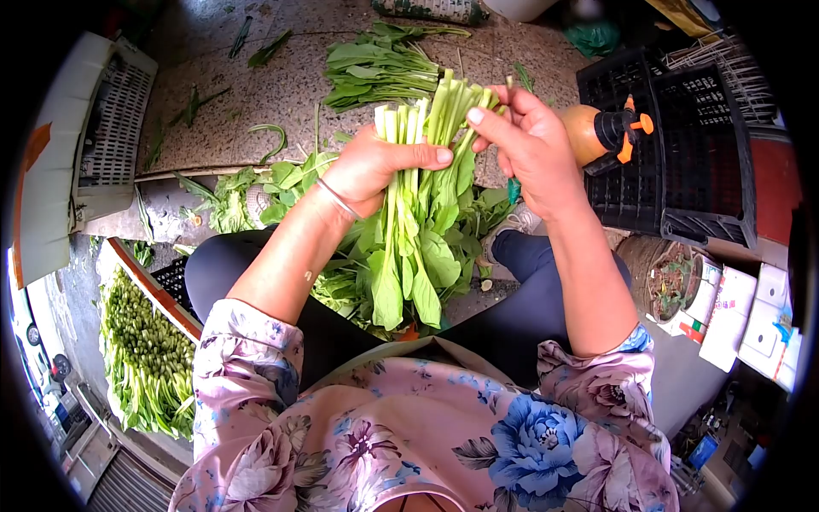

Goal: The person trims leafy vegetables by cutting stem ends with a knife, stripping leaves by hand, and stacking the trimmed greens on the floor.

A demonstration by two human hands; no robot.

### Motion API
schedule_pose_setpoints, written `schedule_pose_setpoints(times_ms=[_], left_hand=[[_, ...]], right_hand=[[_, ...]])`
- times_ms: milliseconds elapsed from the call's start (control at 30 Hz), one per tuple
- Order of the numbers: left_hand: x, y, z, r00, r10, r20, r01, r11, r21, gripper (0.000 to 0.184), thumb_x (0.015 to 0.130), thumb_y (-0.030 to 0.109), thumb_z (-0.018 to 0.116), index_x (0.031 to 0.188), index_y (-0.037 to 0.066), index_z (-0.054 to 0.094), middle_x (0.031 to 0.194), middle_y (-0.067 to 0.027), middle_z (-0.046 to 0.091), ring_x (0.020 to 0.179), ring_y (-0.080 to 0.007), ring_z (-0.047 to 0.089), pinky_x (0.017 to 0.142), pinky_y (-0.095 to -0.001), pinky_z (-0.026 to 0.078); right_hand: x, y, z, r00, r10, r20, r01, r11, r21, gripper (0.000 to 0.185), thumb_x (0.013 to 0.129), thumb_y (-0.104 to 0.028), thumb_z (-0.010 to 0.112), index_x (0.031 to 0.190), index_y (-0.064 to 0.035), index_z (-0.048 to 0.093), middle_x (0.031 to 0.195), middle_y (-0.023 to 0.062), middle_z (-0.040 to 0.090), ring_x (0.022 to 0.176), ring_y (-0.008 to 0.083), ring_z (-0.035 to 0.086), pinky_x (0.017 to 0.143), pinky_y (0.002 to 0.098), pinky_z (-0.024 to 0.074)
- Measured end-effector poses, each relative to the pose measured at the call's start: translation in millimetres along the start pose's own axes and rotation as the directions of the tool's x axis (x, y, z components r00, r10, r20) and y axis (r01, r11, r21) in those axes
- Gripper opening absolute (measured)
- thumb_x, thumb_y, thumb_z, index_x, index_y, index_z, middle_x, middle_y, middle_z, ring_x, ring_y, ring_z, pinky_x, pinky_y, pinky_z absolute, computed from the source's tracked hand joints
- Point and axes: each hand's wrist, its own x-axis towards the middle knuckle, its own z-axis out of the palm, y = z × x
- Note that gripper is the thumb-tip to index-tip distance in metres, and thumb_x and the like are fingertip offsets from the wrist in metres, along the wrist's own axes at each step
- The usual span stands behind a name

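My left hand [375,166] is wrapped round a bunch of leafy greens [418,230], its thumb lying across the pale stalks. The cut stalk ends point away from me, and the leaves hang down between my knees. At the right side of the stalk ends is my right hand [533,141], with thumb and fingers curled together. A small teal-green piece [514,189] sticks out below its palm; what it belongs to is hidden. Beyond my hands, a pile of trimmed greens [384,68] lies on the speckled stone surface [281,85]. More loose leaves [337,290] are heaped below the bunch.
An orange spray bottle [584,132] stands right of my right hand, before black plastic crates [665,145]. A white crate [111,128] is at the left. Packed greens [149,350] stand in a container at lower left. A plant pot [661,277] and white boxes [751,320] are at right.
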Motion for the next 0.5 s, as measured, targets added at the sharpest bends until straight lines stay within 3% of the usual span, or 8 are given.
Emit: schedule_pose_setpoints(times_ms=[100, 167, 300, 500], left_hand=[[1.1, -2.4, -1.0, 1.0, 0.015, -0.015, -0.015, 1.0, 0.028, 0.032, 0.071, 0.0, 0.067, 0.101, 0.001, 0.056, 0.089, -0.0051, 0.062, 0.081, -0.0138, 0.06, 0.074, -0.0279, 0.049], [2.2, -3.2, -1.5, 0.999, 0.03, -0.028, -0.03, 0.999, 0.016, 0.031, 0.071, 0.0, 0.067, 0.1, 0.0, 0.057, 0.088, -0.0052, 0.062, 0.079, -0.0139, 0.06, 0.073, -0.0279, 0.05], [5.7, -4.1, -5.8, 0.994, 0.037, -0.105, -0.042, 0.998, -0.049, 0.028, 0.071, 0.0, 0.065, 0.098, -0.001, 0.057, 0.085, -0.0065, 0.061, 0.073, -0.0148, 0.061, 0.068, -0.0282, 0.052], [2.3, 0.0, -0.7, 0.988, 0.079, -0.134, -0.09, 0.993, -0.078, 0.025, 0.073, -0.002, 0.062, 0.097, -0.003, 0.056, 0.087, -0.0099, 0.062, 0.076, -0.017, 0.061, 0.069, -0.0291, 0.052]], right_hand=[[-0.7, -0.5, 1.1, 0.998, -0.03, 0.054, 0.033, 0.998, -0.06, 0.023, 0.078, -0.014, 0.064, 0.094, -0.0004, 0.056, 0.078, 0.0011, 0.059, 0.064, 0.0057, 0.052, 0.057, 0.018, 0.0404], [1.8, 3.9, -0.9, 0.999, -0.033, 0.014, 0.034, 0.997, -0.066, 0.021, 0.08, -0.014, 0.062, 0.095, -0.0028, 0.055, 0.078, 0.0015, 0.057, 0.063, 0.0048, 0.054, 0.039, 0.0143, 0.0313], [3.6, 6.0, -5.3, 0.999, 0.048, 0.024, -0.047, 0.998, -0.036, 0.022, 0.08, -0.013, 0.062, 0.097, -0.0025, 0.053, 0.079, 0.002, 0.058, 0.064, 0.0052, 0.054, 0.04, 0.0142, 0.032], [3.0, 7.4, 2.4, 0.998, -0.07, -0.001, 0.07, 0.997, 0.02, 0.021, 0.082, -0.012, 0.058, 0.097, -0.0022, 0.049, 0.078, 0.0017, 0.057, 0.064, 0.0058, 0.053, 0.04, 0.015, 0.033]])
